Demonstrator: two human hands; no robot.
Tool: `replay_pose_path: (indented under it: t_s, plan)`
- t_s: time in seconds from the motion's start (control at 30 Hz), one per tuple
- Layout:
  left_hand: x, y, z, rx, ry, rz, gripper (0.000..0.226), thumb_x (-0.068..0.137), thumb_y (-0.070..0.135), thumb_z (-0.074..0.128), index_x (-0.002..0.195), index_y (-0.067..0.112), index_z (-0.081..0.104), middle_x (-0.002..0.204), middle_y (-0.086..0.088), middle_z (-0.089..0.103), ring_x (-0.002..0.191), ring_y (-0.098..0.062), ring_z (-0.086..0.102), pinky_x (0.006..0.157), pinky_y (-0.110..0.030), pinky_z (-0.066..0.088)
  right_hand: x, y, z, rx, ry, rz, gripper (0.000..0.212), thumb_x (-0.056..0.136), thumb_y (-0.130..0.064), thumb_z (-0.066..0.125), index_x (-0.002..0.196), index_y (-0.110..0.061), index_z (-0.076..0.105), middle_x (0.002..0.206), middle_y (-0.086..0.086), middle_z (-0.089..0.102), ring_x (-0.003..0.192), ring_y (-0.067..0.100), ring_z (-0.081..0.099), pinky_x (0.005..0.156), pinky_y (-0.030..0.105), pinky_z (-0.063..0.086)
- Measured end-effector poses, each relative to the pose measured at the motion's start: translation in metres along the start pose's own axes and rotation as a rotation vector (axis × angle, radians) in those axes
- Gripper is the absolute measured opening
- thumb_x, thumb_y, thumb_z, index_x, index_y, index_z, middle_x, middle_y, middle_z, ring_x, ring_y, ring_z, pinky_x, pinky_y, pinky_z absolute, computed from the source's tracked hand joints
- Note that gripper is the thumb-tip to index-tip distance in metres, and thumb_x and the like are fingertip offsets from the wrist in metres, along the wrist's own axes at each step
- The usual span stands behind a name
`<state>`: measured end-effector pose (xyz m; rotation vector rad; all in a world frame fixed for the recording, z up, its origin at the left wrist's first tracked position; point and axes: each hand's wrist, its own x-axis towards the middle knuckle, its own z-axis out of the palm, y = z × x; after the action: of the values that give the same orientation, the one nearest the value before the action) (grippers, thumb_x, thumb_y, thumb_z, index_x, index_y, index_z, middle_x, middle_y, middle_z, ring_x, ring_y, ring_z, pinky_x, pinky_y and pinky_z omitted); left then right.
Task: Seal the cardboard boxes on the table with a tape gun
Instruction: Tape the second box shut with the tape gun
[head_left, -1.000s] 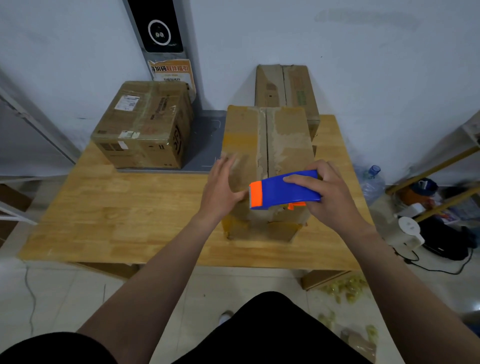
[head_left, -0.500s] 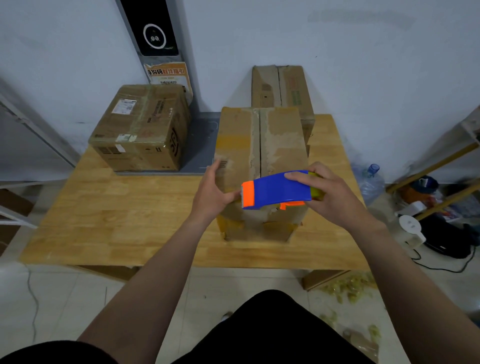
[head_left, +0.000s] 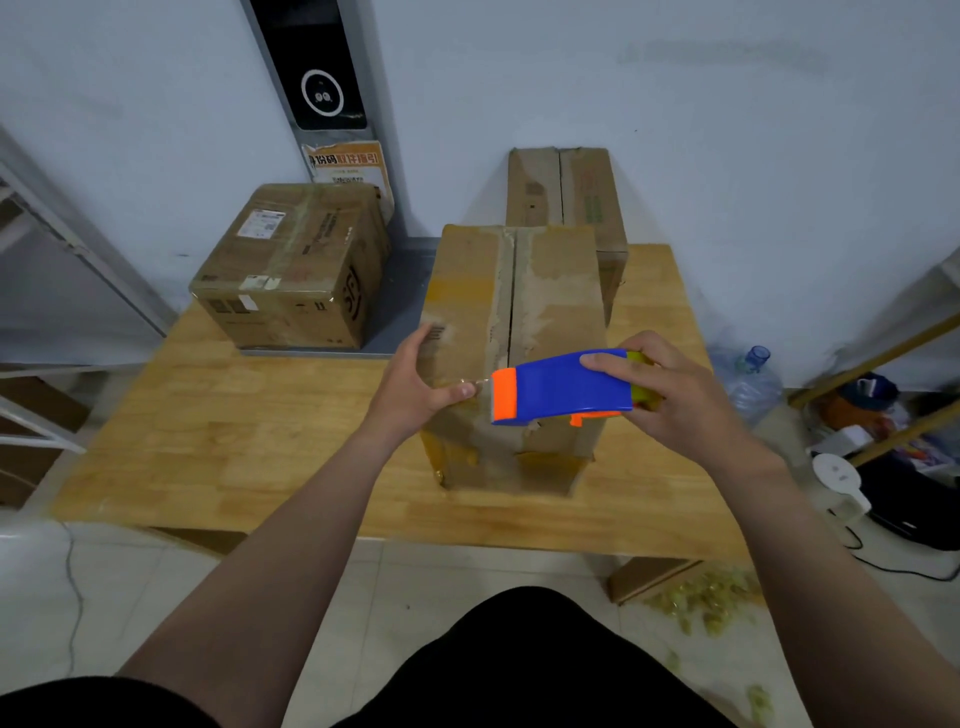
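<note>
Little has shifted in the last half second. The right grip (head_left: 670, 395) still curls round the tape gun (head_left: 561, 387), forefinger over its blue top, and holds it across the near end of the tall cardboard box (head_left: 514, 312) at the middle of the table (head_left: 260, 441). What is new is a thin glint of tape between the gun's orange nose and the thumb of the left grip (head_left: 415, 384). That grip is loose, its fingers fairly straight along the box's top left edge. We cannot tell whether the thumb pins the tape.

The gun's underside and roll are mostly hidden, with only a yellow-green sliver showing behind the fingers. The box top is scuffed and its centre seam is a dark open slit. A taped carton (head_left: 296, 265) sits at the far left of the smooth wooden table, and a narrow box (head_left: 566, 192) stands behind the tall one.
</note>
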<state>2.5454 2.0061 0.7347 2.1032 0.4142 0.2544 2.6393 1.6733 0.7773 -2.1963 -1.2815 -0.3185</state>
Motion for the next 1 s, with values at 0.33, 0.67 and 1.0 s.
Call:
replay_pose_path:
  t_s: [0.33,0.67,1.0]
  plan:
    - [0.000,-0.005,-0.001,0.091,0.022,-0.037,0.112,0.060,0.070,0.083,0.154,0.040,0.030,0.152,0.011,0.042,0.140,-0.015,0.040,0.113,-0.052,0.041,-0.032,0.029,-0.013,-0.044,0.141,0.063,0.075,0.081,-0.004,0.080,0.139,-0.042,0.052,0.118,0.002,0.054,0.103,0.022,0.059,0.069,0.046,0.056]
    - [-0.014,0.025,0.030,0.768,0.176,0.186,0.107,0.080,0.084,0.044,0.162,0.022,0.016,0.173,0.000,-0.001,0.158,-0.019,-0.012,0.116,-0.067,-0.016,-0.033,0.031,-0.009,-0.057,0.169,0.068,0.068,0.084,-0.007,0.078,0.138,-0.040,0.053,0.117,0.004,0.055,0.102,0.025,0.060,0.068,0.046,0.055]
    - [-0.007,0.029,0.064,0.813,0.190,0.365,0.081,0.096,0.070,0.030,0.159,0.019,0.033,0.167,-0.002,0.030,0.157,-0.020,0.016,0.127,-0.056,0.004,-0.034,0.033,-0.007,-0.031,0.166,0.087,0.068,0.085,-0.005,0.078,0.139,-0.040,0.053,0.116,0.004,0.055,0.104,0.024,0.059,0.064,0.044,0.054]
